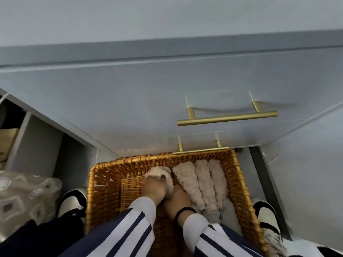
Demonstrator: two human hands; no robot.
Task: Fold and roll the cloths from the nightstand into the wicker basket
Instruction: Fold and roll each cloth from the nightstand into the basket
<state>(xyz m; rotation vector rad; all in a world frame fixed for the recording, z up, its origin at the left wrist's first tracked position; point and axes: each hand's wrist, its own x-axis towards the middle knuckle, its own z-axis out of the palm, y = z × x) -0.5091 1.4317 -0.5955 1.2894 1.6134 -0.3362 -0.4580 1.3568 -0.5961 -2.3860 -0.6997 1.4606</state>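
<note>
Head view: left hand (153, 190) and right hand (178, 198) both grasp a rolled beige cloth (163, 175) inside wicker basket (104, 175), just left of three rolled cloths (202, 182) there.

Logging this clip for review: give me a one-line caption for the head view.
Both hands, left hand and right hand, set a rolled beige cloth into the wicker basket beside three rolled cloths.

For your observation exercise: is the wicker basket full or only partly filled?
Partly filled: rolled cloths line the wicker basket's right side; bare weave shows at left.
</note>
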